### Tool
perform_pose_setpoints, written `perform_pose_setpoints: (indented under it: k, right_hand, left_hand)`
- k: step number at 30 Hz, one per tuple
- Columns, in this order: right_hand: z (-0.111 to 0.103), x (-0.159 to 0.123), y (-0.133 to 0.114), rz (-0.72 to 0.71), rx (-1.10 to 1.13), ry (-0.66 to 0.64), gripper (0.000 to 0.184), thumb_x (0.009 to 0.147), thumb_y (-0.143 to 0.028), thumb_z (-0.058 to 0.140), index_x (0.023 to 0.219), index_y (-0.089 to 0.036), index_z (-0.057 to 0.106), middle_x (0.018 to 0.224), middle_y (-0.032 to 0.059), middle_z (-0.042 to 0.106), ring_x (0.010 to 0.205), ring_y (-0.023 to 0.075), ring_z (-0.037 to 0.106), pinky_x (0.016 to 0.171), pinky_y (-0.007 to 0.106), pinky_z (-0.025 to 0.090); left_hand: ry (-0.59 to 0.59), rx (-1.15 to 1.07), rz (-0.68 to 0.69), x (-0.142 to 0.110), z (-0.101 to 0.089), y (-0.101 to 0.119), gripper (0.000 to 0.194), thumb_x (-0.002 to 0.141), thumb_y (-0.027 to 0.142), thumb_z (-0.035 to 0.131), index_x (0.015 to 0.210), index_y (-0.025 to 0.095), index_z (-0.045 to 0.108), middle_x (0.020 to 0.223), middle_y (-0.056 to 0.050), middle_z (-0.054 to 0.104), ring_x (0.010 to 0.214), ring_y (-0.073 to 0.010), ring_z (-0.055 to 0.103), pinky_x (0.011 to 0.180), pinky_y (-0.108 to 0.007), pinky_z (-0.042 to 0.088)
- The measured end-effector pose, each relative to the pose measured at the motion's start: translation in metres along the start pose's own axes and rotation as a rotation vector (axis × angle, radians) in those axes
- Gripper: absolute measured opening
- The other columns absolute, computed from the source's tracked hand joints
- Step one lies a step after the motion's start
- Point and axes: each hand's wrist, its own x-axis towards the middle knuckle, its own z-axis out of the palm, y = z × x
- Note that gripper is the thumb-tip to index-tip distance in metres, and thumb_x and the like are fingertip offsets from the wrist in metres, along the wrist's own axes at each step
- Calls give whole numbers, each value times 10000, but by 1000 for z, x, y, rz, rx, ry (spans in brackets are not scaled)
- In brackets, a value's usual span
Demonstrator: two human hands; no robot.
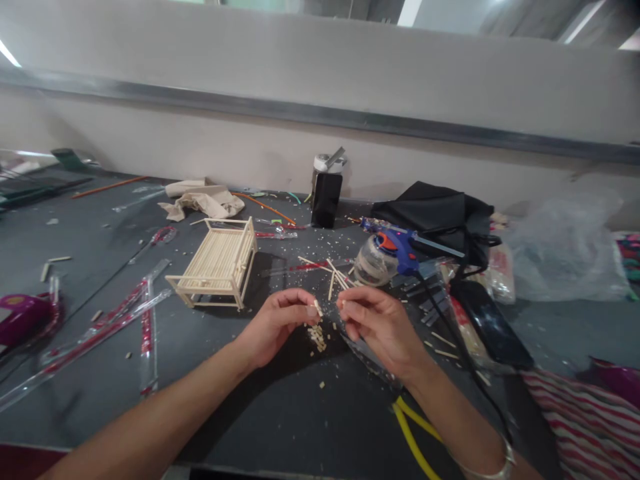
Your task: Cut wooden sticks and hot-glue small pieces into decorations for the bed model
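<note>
My left hand (283,320) pinches a short piece of pale wooden stick (318,308) between thumb and fingertips. Just across from it, my right hand (383,327) is closed in a pinch; a tiny pale piece seems to show at its fingertips, too small to name surely. Below and between both hands lies a small heap of cut stick pieces (317,338). Longer thin sticks (332,283) lie beyond my right fingers. A miniature bed-like frame of sticks (213,260) stands left of my left hand. Under my right forearm, yellow tool handles (411,437) partly show.
A blue glue gun (400,250) rests on a clear jar (373,263), its cable running toward me at right. An upright phone (327,200), a black bag (435,213), another phone (493,323), plastic wrappers (147,327) and a beige cloth (205,200) surround the work spot.
</note>
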Motion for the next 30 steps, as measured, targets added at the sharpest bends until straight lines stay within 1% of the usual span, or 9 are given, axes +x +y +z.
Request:
perform_pose_setpoints:
  k: [4,8,9,11,13,15,20,24,30]
  right_hand:
    - [0,-1,1,28,-10,20,168,667,-295,816,777,-206,726,667,4,664,536,105,556,420,197,416]
    - [-1,-3,4,-31,-171,60,138,704,-302,793,800,-215,747,582,-40,610,458,67,474,436,199,368]
    - [0,-3,4,-65,-218,70,118,707,-291,789,793,-222,749,585,-44,610,471,69,478,458,203,377]
    - [1,-4,3,-139,-302,77,78,703,-261,787,764,-234,747,654,-33,655,569,97,546,548,223,434]
    - [2,-4,3,-199,-359,46,48,712,-242,778,747,-244,745,742,-18,698,690,131,605,663,253,476]
    - [3,-5,2,-237,-386,0,34,729,-225,763,743,-249,744,767,-12,706,739,147,623,713,269,486]
    - [2,-5,1,-306,-439,-54,59,745,-192,747,747,-251,743,782,-4,692,755,152,622,707,268,488]
    - [0,-4,1,-347,-447,-53,54,746,-192,745,759,-244,743,773,0,685,746,151,618,696,264,483]
    - [0,-4,2,-361,-460,-44,83,742,-172,748,759,-253,747,789,-5,690,749,146,622,693,254,486]
  left_hand:
    - [-23,25,-14,-1,1,0,118,662,193,779,738,145,704,702,-20,668,681,-125,584,714,-258,425]
    - [-49,52,-24,-2,2,1,95,677,184,763,739,140,705,684,-19,662,666,-117,573,706,-252,424]
    - [-57,57,-26,-2,2,1,92,679,181,759,740,139,705,682,-19,660,663,-117,571,705,-253,425]
    - [-75,65,-30,-3,2,0,89,683,179,754,744,137,705,683,-20,657,659,-119,570,704,-257,426]
    - [-88,69,-34,-3,2,-1,89,686,180,749,748,135,706,686,-22,655,654,-121,567,701,-262,426]
    - [-91,69,-40,-3,2,-1,93,682,181,750,749,133,705,689,-25,655,651,-121,563,696,-264,426]
    - [-72,51,-53,-3,3,0,117,665,190,763,742,126,704,689,-33,664,657,-126,569,701,-265,431]
    - [-71,23,-37,-3,3,1,114,668,187,765,735,121,701,683,-31,667,654,-120,570,701,-260,435]
    - [-67,9,-27,-3,3,2,120,666,186,779,737,122,707,683,-29,677,658,-116,582,700,-250,434]
